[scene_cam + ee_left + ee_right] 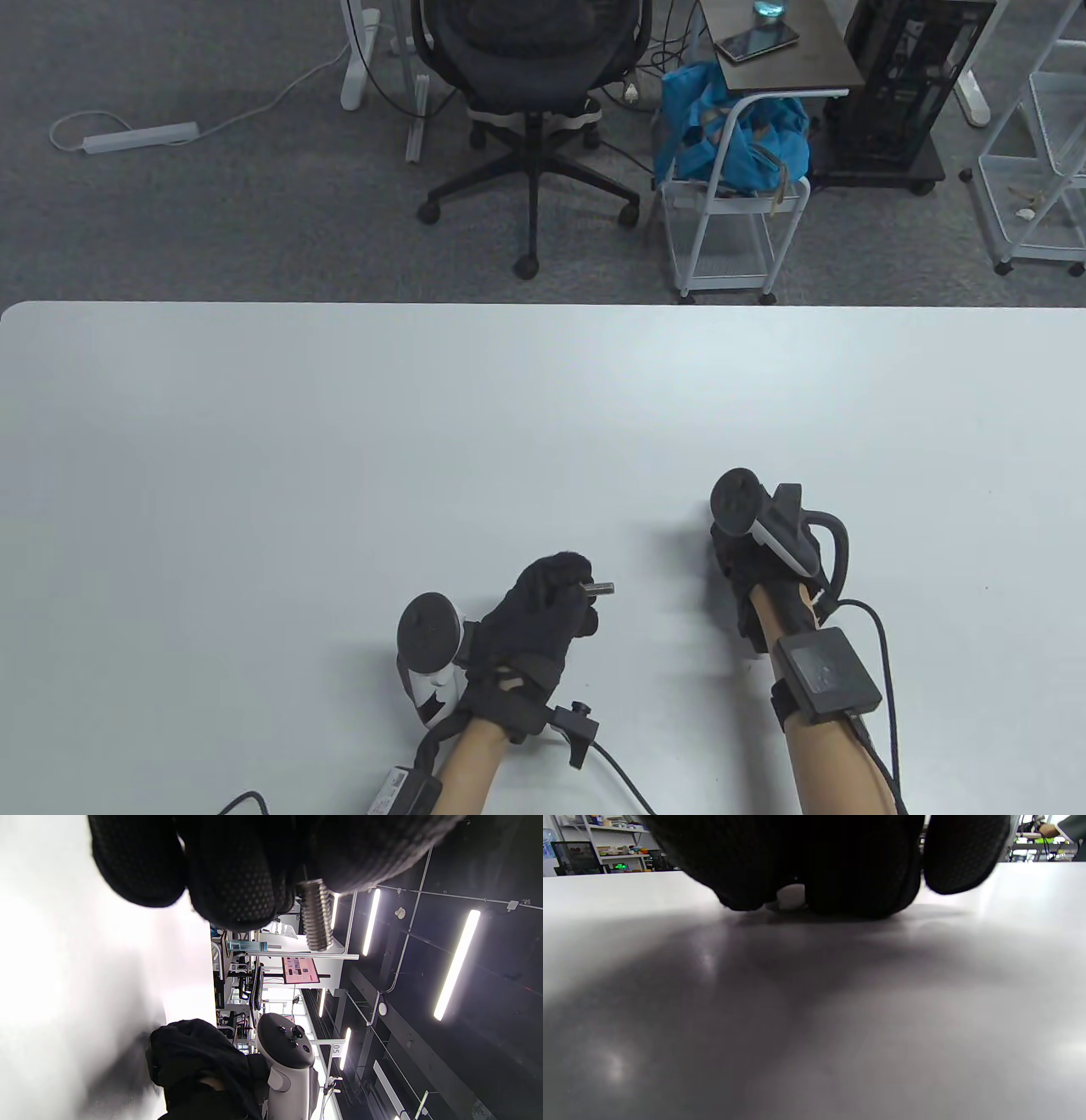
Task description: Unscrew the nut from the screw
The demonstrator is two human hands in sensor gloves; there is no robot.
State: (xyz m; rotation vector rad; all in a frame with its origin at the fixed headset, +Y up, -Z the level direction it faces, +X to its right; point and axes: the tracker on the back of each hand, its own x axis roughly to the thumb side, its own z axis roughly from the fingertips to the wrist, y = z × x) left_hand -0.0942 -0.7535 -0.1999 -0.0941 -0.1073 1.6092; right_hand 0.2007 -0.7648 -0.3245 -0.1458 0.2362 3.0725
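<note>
My left hand point(575, 587) grips a metal screw point(599, 587) by its head end a little above the white table point(339, 441). The bare threaded shaft points right. In the left wrist view the shaft point(316, 916) sticks out from between my gloved fingers point(237, 878), and no nut shows on it. My right hand point(736, 556) rests palm down on the table to the right, apart from the screw. In the right wrist view its fingers point(857, 878) touch the table. A small pale spot point(791, 896) shows between them; I cannot tell if it is the nut.
The table's far edge point(543, 304) runs across the middle of the table view. Beyond it stand an office chair point(530, 102) and a white cart with a blue bag point(730, 136). Glove cables point(878, 645) trail off the near edge.
</note>
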